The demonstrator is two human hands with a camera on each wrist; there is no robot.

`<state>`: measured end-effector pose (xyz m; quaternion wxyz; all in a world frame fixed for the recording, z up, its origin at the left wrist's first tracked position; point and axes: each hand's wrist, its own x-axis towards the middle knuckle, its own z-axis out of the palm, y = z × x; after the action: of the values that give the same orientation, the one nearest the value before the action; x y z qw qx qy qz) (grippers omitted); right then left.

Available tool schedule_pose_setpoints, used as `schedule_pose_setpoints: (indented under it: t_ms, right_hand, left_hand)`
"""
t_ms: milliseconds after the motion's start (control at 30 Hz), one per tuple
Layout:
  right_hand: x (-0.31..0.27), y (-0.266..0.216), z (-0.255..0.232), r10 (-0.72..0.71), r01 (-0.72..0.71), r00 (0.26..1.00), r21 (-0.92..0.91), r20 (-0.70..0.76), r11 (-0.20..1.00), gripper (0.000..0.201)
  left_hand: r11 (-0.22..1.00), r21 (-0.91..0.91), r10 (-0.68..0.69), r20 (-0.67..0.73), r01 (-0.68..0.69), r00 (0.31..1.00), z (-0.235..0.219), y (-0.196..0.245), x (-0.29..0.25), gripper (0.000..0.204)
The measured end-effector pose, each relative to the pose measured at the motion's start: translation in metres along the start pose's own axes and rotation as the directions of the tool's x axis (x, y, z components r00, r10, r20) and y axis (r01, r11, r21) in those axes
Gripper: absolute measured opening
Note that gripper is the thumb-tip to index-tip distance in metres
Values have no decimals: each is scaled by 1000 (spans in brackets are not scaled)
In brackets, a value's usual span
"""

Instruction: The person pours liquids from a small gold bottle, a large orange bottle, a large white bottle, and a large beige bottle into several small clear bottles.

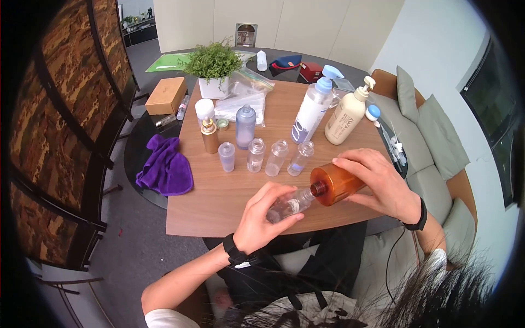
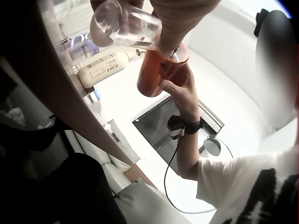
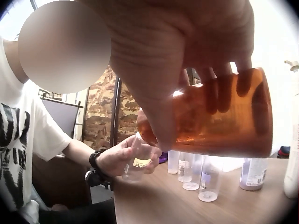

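Note:
The left hand [image 1: 263, 214] grips a small clear bottle [image 1: 290, 205], tilted, near the table's front edge. An amber bottle [image 1: 334, 185] lies nearly on its side in the right hand [image 1: 380, 183], its neck at the small bottle's mouth. In the right wrist view, the right hand's fingers and thumb wrap the amber bottle [image 3: 224, 116], with liquid showing along its lower side, while the left hand [image 3: 114, 159] holds the small labelled bottle [image 3: 136, 163] below the neck. In the left wrist view the small bottle [image 2: 126, 28] lies sideways; whether the two mouths touch, I cannot tell.
Several small clear bottles [image 1: 276, 156] stand in a row behind the hands. Beyond them are a blue bottle [image 1: 245, 127], two pump bottles, one white [image 1: 310, 115] and one cream [image 1: 345, 117], and a potted plant [image 1: 214, 65]. A purple cloth [image 1: 165, 167] lies at the left.

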<state>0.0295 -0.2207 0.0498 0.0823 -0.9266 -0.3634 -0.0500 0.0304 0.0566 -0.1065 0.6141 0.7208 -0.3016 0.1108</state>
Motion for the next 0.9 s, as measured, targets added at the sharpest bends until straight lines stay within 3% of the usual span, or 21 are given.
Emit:
schedule_pose_setpoints:
  t_ms: [900]
  right_hand:
    - [2,-12,-10,-54,59,998,-226,28,972,79]
  left_hand:
    - [1000,-4,-4,30,4,1000,4,-3,-3,54]
